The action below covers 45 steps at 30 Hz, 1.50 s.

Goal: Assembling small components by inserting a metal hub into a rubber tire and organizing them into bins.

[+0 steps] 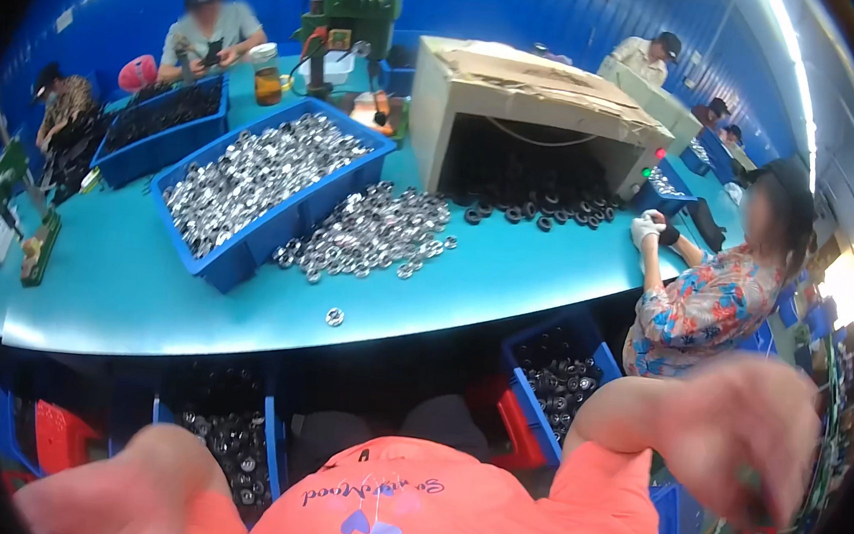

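Head view, looking down past an orange shirt (pixel 458 515) to a turquoise table (pixel 144 295). Both hands hang below the table's near edge, and neither touches anything.

The left hand (pixel 134 490) is a blur at the lower left. Nearest it is a blue crate of rings (pixel 232 447) under the table. The right hand (pixel 745 433), also smeared, is raised at the right, just beside a second blue crate (pixel 554 377) of dark rings under the near right corner. Whether the fingers of either hand are spread, curled or gripping a part cannot be told.

The step is judged to fall between picks, the hands moving and not placed. A next pick would call for slowing one hand over a crate and closing on a single ring.

The rings are round and have no long axis. A lone silver ring (pixel 334 316) lies flat by the near edge, its hole facing up. The second crate's long side appears to run away from the near edge, open top upward.

On the table are a blue bin of silver rings (pixel 253 188) toward the far left and a loose pile of rings (pixel 369 232) at the centre.
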Motion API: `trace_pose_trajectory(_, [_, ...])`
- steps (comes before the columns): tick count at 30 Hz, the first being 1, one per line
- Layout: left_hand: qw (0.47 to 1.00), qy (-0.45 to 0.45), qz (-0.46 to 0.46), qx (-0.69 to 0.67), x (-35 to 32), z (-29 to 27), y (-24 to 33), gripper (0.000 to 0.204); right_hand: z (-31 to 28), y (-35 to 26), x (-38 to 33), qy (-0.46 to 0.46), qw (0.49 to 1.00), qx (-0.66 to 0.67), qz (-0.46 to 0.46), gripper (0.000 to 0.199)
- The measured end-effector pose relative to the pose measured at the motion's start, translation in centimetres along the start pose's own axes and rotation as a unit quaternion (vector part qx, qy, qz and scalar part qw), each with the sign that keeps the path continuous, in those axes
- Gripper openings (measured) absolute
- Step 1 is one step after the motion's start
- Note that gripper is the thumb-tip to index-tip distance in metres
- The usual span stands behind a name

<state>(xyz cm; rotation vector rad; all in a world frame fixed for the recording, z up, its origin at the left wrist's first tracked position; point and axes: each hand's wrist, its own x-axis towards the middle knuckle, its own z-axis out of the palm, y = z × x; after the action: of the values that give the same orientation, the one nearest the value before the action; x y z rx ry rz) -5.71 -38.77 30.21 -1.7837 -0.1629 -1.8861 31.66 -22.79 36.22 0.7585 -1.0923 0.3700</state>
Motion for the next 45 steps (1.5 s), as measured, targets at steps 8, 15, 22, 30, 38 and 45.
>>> trace_pose_trajectory(8, [0.699, -0.345, -0.61, -0.139, -30.5, 17.9, -3.7, 0.021, -19.9, 6.2, -24.1, -0.287, 0.688, -0.428, 0.51, 0.015])
trace_pose_trajectory(15, [0.553, -0.483, -0.642, -0.223, -40.5, 23.8, -8.9, 0.022, -24.9, 15.4, -33.7, -0.314, 0.701, -0.425, 0.479, 0.014])
trace_pose_trajectory(22, [0.538, -0.497, -0.633, -0.251, -39.7, 24.2, -21.5, 0.024, -26.6, 19.1, -39.2, -0.36, 0.74, -0.328, 0.464, 0.019])
trace_pose_trajectory(30, [0.51, -0.512, -0.654, -0.226, -41.2, 24.7, -22.7, 0.027, -27.2, 19.1, -37.7, -0.296, 0.709, -0.441, 0.464, 0.024])
trace_pose_trajectory(38, [0.476, -0.543, -0.677, -0.141, -46.3, 19.3, -10.7, 0.03, -27.4, 19.6, -38.7, -0.253, 0.715, -0.456, 0.466, 0.014])
trace_pose_trajectory(45, [0.373, -0.612, -0.695, -0.054, -50.5, 11.9, 0.7, 0.033, -28.9, 18.8, -37.7, 0.031, 0.686, -0.519, 0.51, 0.012])
